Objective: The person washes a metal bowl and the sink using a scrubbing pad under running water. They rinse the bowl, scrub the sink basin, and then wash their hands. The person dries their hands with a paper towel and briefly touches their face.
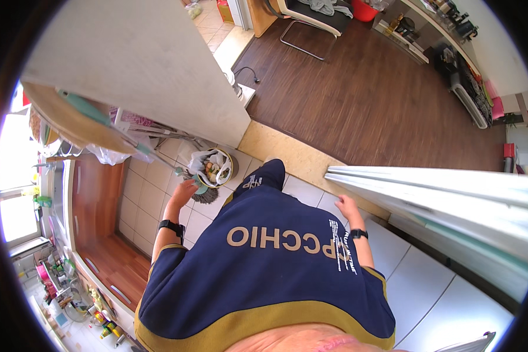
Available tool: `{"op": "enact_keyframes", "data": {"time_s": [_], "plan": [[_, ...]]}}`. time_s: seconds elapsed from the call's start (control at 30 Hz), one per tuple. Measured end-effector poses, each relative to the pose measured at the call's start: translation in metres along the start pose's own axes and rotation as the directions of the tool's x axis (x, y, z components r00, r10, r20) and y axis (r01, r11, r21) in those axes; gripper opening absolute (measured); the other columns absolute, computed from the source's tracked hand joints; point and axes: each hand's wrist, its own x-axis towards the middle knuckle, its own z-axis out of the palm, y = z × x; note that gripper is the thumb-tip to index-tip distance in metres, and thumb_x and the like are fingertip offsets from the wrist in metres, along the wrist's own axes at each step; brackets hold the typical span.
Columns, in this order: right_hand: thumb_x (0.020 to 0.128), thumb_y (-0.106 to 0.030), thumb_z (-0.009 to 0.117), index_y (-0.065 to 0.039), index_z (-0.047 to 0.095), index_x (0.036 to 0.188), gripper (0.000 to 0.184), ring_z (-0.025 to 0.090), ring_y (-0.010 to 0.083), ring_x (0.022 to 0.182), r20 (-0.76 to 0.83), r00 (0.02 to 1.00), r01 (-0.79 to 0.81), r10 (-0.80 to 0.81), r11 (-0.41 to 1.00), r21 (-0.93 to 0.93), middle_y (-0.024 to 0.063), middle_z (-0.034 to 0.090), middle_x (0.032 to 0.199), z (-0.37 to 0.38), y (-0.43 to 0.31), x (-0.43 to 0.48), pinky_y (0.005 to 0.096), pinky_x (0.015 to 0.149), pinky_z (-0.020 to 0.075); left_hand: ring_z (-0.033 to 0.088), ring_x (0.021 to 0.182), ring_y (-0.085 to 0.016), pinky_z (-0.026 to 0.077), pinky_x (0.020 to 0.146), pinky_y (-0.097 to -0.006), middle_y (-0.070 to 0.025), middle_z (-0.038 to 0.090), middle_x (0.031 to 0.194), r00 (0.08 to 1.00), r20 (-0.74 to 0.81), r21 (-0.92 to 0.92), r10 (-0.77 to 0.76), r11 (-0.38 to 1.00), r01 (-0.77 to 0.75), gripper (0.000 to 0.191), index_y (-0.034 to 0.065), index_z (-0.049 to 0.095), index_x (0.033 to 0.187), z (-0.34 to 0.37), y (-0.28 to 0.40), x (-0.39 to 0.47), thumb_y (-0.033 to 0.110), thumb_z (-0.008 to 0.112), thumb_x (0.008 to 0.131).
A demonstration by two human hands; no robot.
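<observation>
My left hand (185, 192) hangs at my side with loosely bent fingers, and I see nothing held in it. Below it in the picture is a mop head (205, 195) with grey strands and a green plate; the hand overlaps its edge, and contact cannot be told. Close by stands a waste bin (234, 166) lined with a white plastic bag (198, 162) holding food scraps (212, 169). On the other side, my right hand (346, 207) is relaxed and bears nothing visible. It is nearest the white sliding door panels (378, 178) and a stone threshold (286, 152).
Beyond the threshold lies a dark wood floor (334, 105) with a cantilever chair (310, 22) and a red basin (363, 11). A wall end (158, 57) stands ahead left. Wooden cabinets (99, 211) and a cluttered counter (88, 290) run along my left.
</observation>
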Motion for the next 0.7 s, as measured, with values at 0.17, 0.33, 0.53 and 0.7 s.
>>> {"op": "enact_keyframes", "data": {"time_s": [0.17,0.33,0.53,0.7], "plan": [[0.08,-0.024,0.066,-0.002,0.06,0.118,0.044,0.064,0.0305,0.097,0.024,0.992,0.12,-0.122,0.99,0.077,0.0191,0.067,0.104,-0.071,-0.097,0.112,0.0362,0.086,0.0496,0.064,0.096,-0.027,0.049,0.083,-0.0346,-0.0173,0.067,0.102,0.998,0.026,0.044,0.051,0.998,-0.052,0.043,-0.0004,0.064,0.111,0.018,0.051,0.081,0.033,0.063,0.084],[0.081,-0.02,0.066,-0.001,0.061,0.117,0.041,0.065,0.0266,0.099,-0.061,0.997,-0.041,0.053,0.982,0.187,0.0176,0.067,0.107,-0.13,-0.12,0.169,0.035,0.087,0.05,0.061,0.075,-0.016,0.047,0.06,-0.0312,-0.0063,0.064,0.091,0.931,0.339,-0.136,-0.136,0.972,0.191,0.041,0.0045,0.061,0.111,0.019,0.102,0.193,0.037,0.06,0.086],[0.085,-0.026,0.064,-0.001,0.06,0.119,0.042,0.064,0.0247,0.097,-0.031,0.936,-0.332,0.35,0.91,0.247,0.015,0.067,0.109,-0.187,-0.083,0.207,0.0354,0.082,0.0517,0.064,0.088,-0.021,0.052,0.071,-0.0346,-0.0144,0.067,0.102,0.987,0.142,-0.131,-0.079,0.987,0.098,0.051,-0.0026,0.059,0.12,-0.007,0.222,0.311,0.035,0.062,0.085],[0.088,-0.025,0.063,0.0,0.057,0.122,0.043,0.063,0.0229,0.092,0.151,0.91,-0.413,0.387,0.803,0.43,0.0115,0.065,0.109,-0.233,-0.077,0.251,0.0353,0.076,0.0523,0.059,0.114,-0.029,0.046,0.095,-0.0353,-0.0209,0.062,0.119,0.997,0.024,0.027,0.076,0.997,-0.077,0.052,-0.003,0.057,0.123,-0.024,0.332,0.387,0.033,0.061,0.085]]}}
